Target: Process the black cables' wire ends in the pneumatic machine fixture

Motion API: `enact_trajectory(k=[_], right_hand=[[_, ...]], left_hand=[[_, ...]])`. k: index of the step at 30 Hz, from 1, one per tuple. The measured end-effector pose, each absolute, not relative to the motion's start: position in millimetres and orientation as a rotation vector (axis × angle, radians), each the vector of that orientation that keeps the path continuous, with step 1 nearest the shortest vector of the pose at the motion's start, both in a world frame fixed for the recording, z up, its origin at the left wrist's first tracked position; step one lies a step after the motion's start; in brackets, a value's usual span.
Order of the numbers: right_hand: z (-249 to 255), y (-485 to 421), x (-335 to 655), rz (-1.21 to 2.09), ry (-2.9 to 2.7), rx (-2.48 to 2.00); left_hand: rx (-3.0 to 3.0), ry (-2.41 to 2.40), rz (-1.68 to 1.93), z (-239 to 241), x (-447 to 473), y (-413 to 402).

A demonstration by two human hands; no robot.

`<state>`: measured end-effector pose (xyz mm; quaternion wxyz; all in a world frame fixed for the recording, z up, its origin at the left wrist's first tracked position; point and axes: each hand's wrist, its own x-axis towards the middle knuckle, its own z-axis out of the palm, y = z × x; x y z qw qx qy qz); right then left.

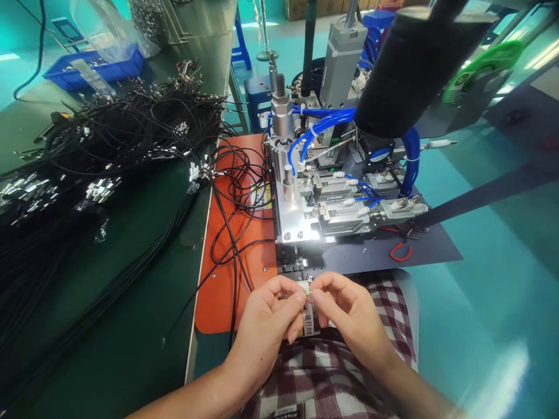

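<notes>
In front of my lap, both hands meet with their fingertips nearly touching. My left hand (pixel 276 311) is closed in a pinch, thumb against forefinger, on thin coloured wires (pixel 308 293). My right hand (pixel 345 308) pinches the same wires from the other side. One strand looks yellow-green and another reddish; their tips are too small to make out. Black cables (pixel 236 256) lie in loops on the orange plate (pixel 240 314) beyond my left hand, and some run down behind it. A white label with printed characters (pixel 309 321) shows below the fingertips.
A metal machine (pixel 332 203) with blue air hoses (pixel 323 122) stands just beyond my hands. Bundles of black cables (pixel 131 134) cover much of the dark green table (pixel 131 326) at left, near a blue tray (pixel 96 67). A black cylinder (pixel 419 75) overhangs at upper right.
</notes>
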<state>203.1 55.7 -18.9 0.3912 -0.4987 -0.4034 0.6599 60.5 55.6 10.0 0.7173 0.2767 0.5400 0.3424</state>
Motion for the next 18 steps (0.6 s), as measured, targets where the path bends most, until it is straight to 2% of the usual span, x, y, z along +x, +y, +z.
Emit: enact_trajectory(k=[12, 18], right_hand=[[-7.1, 59.2, 204.6, 1.535, -1.292, -1.368], [-4.7, 55.3, 201.8, 1.501, -1.259, -1.347]], left_hand=[[0.811, 1.299, 0.667, 13.8, 59.5, 58.9], [0.920, 1.317, 0.740, 20.6, 60.5, 58.7]])
